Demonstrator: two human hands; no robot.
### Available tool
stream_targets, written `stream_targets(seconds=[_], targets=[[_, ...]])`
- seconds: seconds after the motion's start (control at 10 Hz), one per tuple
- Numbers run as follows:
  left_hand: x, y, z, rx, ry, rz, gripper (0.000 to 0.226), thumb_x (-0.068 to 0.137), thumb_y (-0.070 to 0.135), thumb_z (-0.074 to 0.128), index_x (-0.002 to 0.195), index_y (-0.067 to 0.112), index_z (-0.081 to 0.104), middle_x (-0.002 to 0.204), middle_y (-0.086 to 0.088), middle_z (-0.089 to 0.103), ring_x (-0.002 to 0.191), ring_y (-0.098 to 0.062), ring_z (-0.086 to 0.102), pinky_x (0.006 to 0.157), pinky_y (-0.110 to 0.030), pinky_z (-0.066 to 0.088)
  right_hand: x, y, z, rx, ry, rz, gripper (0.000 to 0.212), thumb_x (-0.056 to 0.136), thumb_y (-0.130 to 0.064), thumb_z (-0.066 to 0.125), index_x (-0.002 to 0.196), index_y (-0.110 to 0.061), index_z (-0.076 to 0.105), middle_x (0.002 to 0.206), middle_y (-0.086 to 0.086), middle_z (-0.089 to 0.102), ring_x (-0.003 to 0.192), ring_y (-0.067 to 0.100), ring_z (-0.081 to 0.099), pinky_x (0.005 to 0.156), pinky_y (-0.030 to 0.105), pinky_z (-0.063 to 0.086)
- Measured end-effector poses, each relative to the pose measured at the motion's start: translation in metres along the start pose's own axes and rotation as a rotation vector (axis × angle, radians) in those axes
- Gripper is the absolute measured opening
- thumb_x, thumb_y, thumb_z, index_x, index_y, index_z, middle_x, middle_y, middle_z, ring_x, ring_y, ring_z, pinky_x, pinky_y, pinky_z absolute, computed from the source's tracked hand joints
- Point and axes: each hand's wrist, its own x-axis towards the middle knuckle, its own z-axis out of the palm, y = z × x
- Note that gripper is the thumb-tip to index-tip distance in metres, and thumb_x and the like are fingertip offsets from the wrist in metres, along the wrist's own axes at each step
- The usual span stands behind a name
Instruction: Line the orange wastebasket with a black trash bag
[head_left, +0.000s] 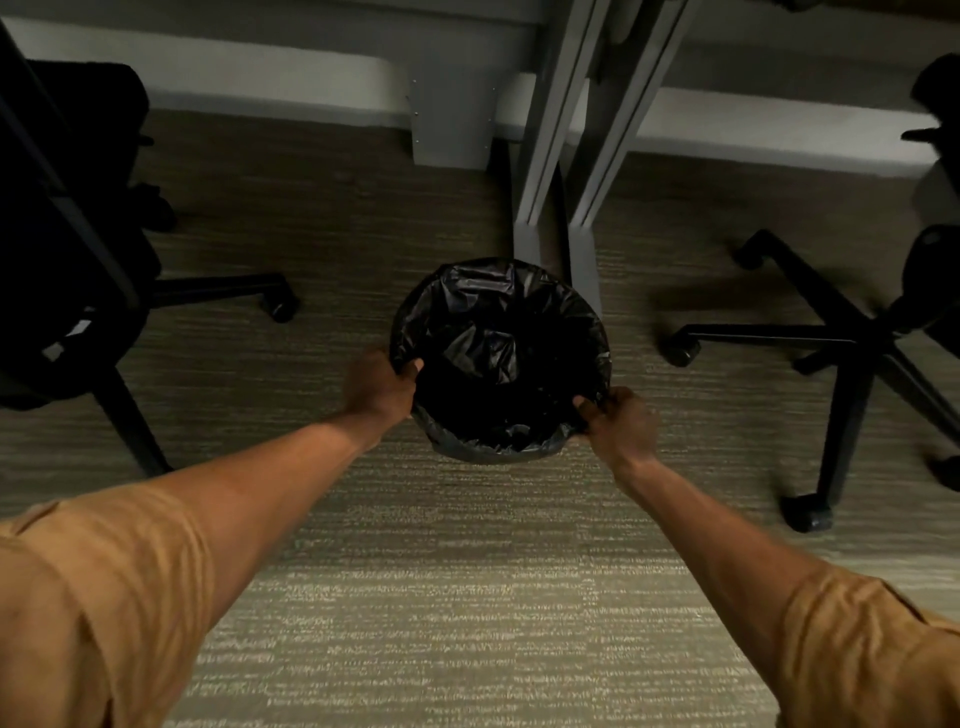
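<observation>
A person's two bare hands gripped the rim of a round wastebasket (493, 452) that stood on the striped carpet (467, 597) at the centre of the frame. A black trash bag (498, 332) covered the bin's mouth and hung down inside it, its glossy plastic folded over the rim all the way round, so that none of the basket's own colour showed. The left hand (379, 387), at the bag's left edge, was closed on the plastic at the rim with the thumb hooked over the inside. The right hand (618, 421), at the lower right edge, pinched the bag's fold between thumb and fingers. Both forearms reached in from the lower corners, each ending in a short tan sleeve (93, 597). Just behind the bin, toward the top centre, rose two grey desk legs (550, 156). A black office chair (78, 234) filled the upper left of the frame, and the wheeled base of a second chair (841, 353) spread across the right side. A pale wall ran along the top.
</observation>
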Motion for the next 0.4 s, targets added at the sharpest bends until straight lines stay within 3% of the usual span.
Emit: stream_targets(seconds=[0.1,0.2,0.3,0.4], targets=[[0.0,-0.005,0.001,-0.004,-0.008,-0.013,0.045,0.106,0.037,0.068,0.124,-0.004,0.074,0.123,-0.026,0.078,0.115,-0.042,0.074,0.095,-0.051,0.061,0.0,0.005,0.005,0.08,-0.02,0.031,0.036,0.1,-0.03,0.076,0.124,-0.005,0.069,0.113,0.01,0.08,0.099,0.027,0.076,0.074,0.033,0.06],[-0.003,-0.004,-0.002,-0.029,-0.034,-0.026,0.045,0.108,0.036,0.065,0.127,-0.004,0.073,0.126,-0.027,0.077,0.117,-0.042,0.074,0.097,-0.053,0.061,-0.002,0.004,0.007,0.154,-0.046,0.083,0.044,0.099,-0.029,0.077,0.132,-0.003,0.062,0.123,0.016,0.079,0.11,0.035,0.077,0.093,0.055,0.063],[-0.005,-0.002,-0.007,-0.08,-0.122,-0.04,0.048,0.109,0.039,0.062,0.133,-0.003,0.069,0.129,-0.026,0.076,0.108,-0.044,0.079,0.091,-0.056,0.066,-0.003,0.005,0.003,0.202,-0.087,0.06,0.045,0.1,-0.03,0.076,0.135,-0.006,0.061,0.117,0.011,0.08,0.084,0.018,0.081,0.078,0.046,0.069],[-0.01,0.0,-0.017,-0.094,-0.187,-0.057,0.066,0.109,0.061,0.049,0.131,0.002,0.068,0.119,-0.021,0.079,0.092,-0.042,0.082,0.078,-0.056,0.069,-0.012,0.004,-0.002,0.108,-0.089,0.01,0.054,0.104,-0.042,0.068,0.145,-0.01,0.055,0.118,0.011,0.081,0.089,0.026,0.083,0.081,0.049,0.068]])
